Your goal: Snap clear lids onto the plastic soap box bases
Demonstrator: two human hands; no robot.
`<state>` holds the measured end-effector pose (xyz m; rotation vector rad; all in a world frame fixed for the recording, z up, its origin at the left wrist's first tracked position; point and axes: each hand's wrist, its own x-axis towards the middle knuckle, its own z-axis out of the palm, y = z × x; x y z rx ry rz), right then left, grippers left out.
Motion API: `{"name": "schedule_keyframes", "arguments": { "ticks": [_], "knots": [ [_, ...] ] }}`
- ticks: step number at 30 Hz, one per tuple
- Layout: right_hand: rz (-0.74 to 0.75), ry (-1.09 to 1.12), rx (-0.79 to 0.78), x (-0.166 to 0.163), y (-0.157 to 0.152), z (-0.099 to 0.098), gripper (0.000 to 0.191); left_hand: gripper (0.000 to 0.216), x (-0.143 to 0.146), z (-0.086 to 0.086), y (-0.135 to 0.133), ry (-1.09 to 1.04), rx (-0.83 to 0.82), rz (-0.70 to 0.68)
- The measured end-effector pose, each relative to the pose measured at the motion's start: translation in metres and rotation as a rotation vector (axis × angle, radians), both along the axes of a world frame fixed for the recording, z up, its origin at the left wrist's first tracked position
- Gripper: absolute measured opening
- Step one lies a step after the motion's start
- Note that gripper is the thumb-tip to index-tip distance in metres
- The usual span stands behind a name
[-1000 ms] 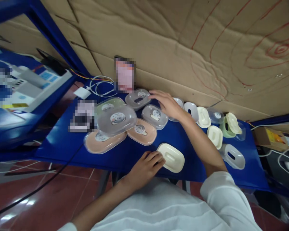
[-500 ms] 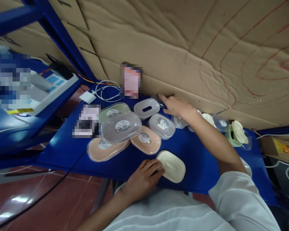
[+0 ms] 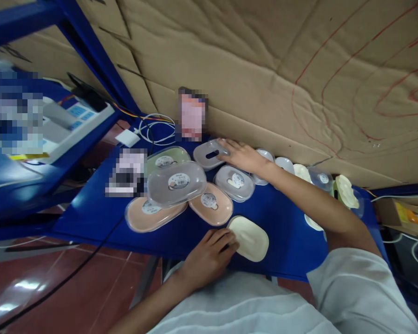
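Observation:
My left hand (image 3: 209, 255) rests at the near edge of the blue table (image 3: 90, 208), fingers curled against the end of a cream oval soap box (image 3: 250, 238). My right hand (image 3: 242, 157) reaches to the back of the table, its fingers laid on a grey oval box with a slot (image 3: 209, 155), which is tilted. Close by lie a clear-lidded grey box (image 3: 234, 182), a pink box (image 3: 211, 203), a larger grey box (image 3: 176, 183) stacked on a pink one (image 3: 149, 214), and a green box (image 3: 165, 160).
More white, cream and green boxes (image 3: 343, 191) line the back right along the cardboard wall (image 3: 264, 69). A white cable and adapter (image 3: 149, 132) lie at the back left. A blue frame post (image 3: 97, 55) and a second blue bench with equipment stand to the left.
My right hand moved from behind the slotted grey box onto it, and the box has tipped. My left hand has stayed on the cream box.

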<state>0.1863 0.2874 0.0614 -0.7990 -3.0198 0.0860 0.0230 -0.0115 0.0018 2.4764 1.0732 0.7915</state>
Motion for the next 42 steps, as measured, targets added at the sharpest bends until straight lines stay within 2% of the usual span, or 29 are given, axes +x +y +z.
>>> {"name": "schedule_keyframes", "arguments": {
  "ticks": [3,7,9,12,14,17,19,21,23,26,29,32,37,39,42],
  "knots": [
    [-0.047,0.062,-0.054,0.005,-0.001,0.006,0.032,0.027,0.000,0.000,-0.001,0.006,-0.002,-0.004],
    [-0.139,0.285,-0.116,0.030,-0.021,0.033,0.029,0.030,-0.001,0.001,-0.002,0.021,-0.014,-0.014],
    [-0.222,0.422,-0.084,0.051,-0.053,0.046,0.028,0.032,-0.001,0.002,0.000,0.029,-0.022,-0.011],
    [-0.426,0.555,0.018,0.090,-0.130,0.051,0.026,0.032,0.001,0.006,0.014,0.039,-0.047,-0.025],
    [-0.563,0.568,0.068,0.115,-0.189,0.042,0.029,0.028,0.004,0.009,0.028,0.047,-0.057,-0.047],
    [-0.775,0.557,0.153,0.143,-0.268,0.014,0.036,0.022,0.012,0.011,0.050,0.062,-0.042,-0.048],
    [-0.889,0.528,0.197,0.153,-0.305,-0.005,0.038,0.021,0.018,0.012,0.061,0.082,-0.022,-0.024],
    [-0.947,0.489,0.256,0.157,-0.325,-0.021,0.040,0.022,0.024,0.011,0.066,0.121,0.011,0.021],
    [-0.946,0.450,0.304,0.159,-0.330,-0.031,0.043,0.022,0.028,0.012,0.065,0.172,0.059,0.062],
    [-0.890,0.405,0.319,0.163,-0.319,-0.039,0.045,0.019,0.027,0.014,0.055,0.223,0.105,0.056],
    [-0.837,0.374,0.305,0.167,-0.302,-0.042,0.043,0.017,0.017,0.017,0.036,0.216,0.078,0.022],
    [-0.776,0.389,0.289,0.162,-0.292,-0.041,0.043,0.026,0.004,0.016,0.017,0.140,0.069,0.036],
    [-0.415,0.441,0.014,0.127,-0.298,-0.041,0.044,0.054,-0.007,0.007,0.010,0.076,0.143,0.132],
    [-0.353,0.410,-0.051,0.113,-0.304,-0.044,0.046,0.050,-0.009,0.005,0.016,0.110,0.168,0.063],
    [-0.341,0.363,-0.084,0.108,-0.310,-0.049,0.049,0.038,-0.010,0.003,0.025,0.157,0.179,-0.042]
  ]
}}
